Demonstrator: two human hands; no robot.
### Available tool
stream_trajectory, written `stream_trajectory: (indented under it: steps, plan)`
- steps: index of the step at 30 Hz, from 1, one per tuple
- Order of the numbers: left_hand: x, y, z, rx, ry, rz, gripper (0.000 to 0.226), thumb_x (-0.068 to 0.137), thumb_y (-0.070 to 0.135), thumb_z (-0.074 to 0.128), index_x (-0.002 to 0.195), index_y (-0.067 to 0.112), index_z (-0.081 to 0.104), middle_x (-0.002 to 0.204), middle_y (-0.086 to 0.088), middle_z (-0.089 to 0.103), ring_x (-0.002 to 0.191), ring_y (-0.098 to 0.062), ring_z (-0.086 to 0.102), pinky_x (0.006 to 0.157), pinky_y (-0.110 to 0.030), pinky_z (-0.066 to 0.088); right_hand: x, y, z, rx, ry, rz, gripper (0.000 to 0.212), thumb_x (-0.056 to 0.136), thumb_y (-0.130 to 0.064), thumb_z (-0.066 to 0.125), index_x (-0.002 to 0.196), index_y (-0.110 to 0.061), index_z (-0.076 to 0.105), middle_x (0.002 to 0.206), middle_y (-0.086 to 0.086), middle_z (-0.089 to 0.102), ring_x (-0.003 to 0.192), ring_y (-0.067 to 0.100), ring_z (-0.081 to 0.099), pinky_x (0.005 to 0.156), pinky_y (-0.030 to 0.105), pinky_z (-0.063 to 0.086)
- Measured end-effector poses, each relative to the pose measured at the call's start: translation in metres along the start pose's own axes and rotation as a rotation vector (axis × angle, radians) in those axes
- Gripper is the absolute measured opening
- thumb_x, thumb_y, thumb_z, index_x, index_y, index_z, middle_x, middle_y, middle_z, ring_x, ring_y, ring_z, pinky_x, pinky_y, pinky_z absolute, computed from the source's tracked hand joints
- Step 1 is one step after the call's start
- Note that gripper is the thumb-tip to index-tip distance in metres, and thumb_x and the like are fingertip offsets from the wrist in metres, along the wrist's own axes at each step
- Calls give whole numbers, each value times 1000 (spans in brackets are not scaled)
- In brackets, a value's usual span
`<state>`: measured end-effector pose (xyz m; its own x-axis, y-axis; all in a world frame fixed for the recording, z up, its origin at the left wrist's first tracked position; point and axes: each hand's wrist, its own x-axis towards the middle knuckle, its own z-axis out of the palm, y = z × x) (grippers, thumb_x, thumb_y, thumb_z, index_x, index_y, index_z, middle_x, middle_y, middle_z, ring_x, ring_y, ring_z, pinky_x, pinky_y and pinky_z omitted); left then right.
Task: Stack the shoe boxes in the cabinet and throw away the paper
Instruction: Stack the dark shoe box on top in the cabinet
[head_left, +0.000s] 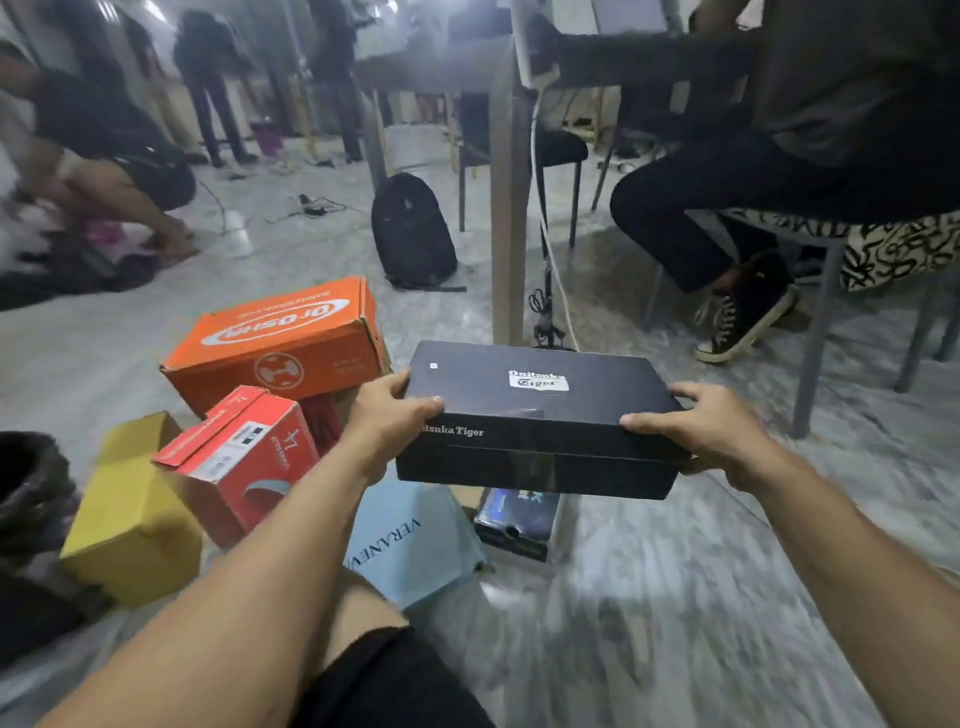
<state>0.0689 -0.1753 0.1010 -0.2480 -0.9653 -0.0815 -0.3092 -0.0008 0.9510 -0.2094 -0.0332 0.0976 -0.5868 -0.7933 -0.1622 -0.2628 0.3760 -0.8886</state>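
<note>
Black shoe box gripped between left hand and right hand, above orange box, red box, yellow box and pale blue box on the floor.

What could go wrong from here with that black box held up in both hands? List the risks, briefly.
1. The black shoe box is gripped only at its ends by the left hand and right hand; if the lid is loose, the base could drop out.
2. The red box leans tilted against the orange box and yellow box; a knock from the left arm could topple it.
3. The white cable hanging beside the table leg ahead may snag feet.
</note>
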Motion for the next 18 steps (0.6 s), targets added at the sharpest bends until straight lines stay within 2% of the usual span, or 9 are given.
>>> stream_trajectory:
  steps: [3, 5, 7, 9, 11, 13, 14, 16, 18]
  plan:
    - [-7, 0, -42, -2, -1, 35, 53, 78, -5, 68, 119, 29, 59, 98, 5, 70, 82, -9, 68, 80, -28, 57, 3, -24, 24, -27, -108, -68, 43, 66, -23, 87, 100, -27, 62, 97, 2, 68, 88, 32, 68, 72, 52, 57]
    - [-15, -1, -70, 15, 4, 37, 59, 76, -4, 73, 124, 27, 56, 103, 6, 70, 81, -5, 69, 74, -23, 58, 6, -39, 39, -41, -174, -118, 38, 65, -21, 88, 89, -31, 59, 94, -2, 66, 89, 33, 68, 76, 57, 56]
    - [-23, -2, -96, 28, 31, 17, 81, 71, 5, 82, 142, 19, 46, 120, 2, 65, 99, -13, 66, 79, -24, 55, 6, -56, 55, -58, -248, -159, 49, 66, -19, 88, 98, -33, 54, 95, -7, 61, 86, 26, 66, 69, 48, 58]
    - [-34, -2, -123, 82, 98, 22, 91, 67, 10, 86, 145, 18, 41, 125, 1, 59, 107, -17, 61, 88, -29, 53, 5, -73, 72, -70, -311, -198, 67, 64, -18, 89, 117, -32, 50, 98, -11, 59, 84, 19, 65, 59, 36, 57]
    - [-45, -4, -146, 101, 146, 10, 95, 59, 18, 91, 142, 23, 45, 121, 0, 62, 103, -16, 63, 89, -32, 54, 5, -89, 89, -85, -367, -221, 81, 59, -20, 91, 128, -31, 49, 100, -10, 61, 87, 18, 66, 67, 42, 61]
    - [-60, -5, -169, 88, 187, 15, 79, 61, 12, 90, 127, 31, 51, 100, 6, 64, 86, -8, 64, 71, -23, 55, 2, -105, 108, -115, -434, -241, 97, 51, -27, 94, 135, -28, 47, 106, -5, 62, 90, 22, 68, 75, 50, 60]
    - [-67, -7, -180, 73, 208, 17, 79, 64, 6, 87, 128, 33, 49, 92, 9, 62, 81, -7, 63, 65, -22, 53, 2, -113, 118, -123, -465, -243, 109, 45, -30, 96, 140, -28, 43, 111, -2, 62, 91, 25, 68, 75, 52, 59]
    - [-79, -10, -204, 56, 268, -1, 91, 63, 1, 87, 140, 23, 45, 96, 8, 61, 85, -11, 64, 68, -26, 53, -3, -128, 139, -134, -516, -265, 117, 42, -29, 97, 143, -32, 39, 113, 3, 62, 93, 30, 69, 72, 51, 60]
    - [-96, -14, -227, 70, 310, -15, 104, 56, 4, 91, 146, 14, 39, 114, 3, 62, 99, -15, 64, 78, -28, 54, -12, -144, 160, -156, -567, -313, 110, 48, -26, 96, 142, -34, 40, 112, 5, 62, 91, 30, 69, 66, 45, 60]
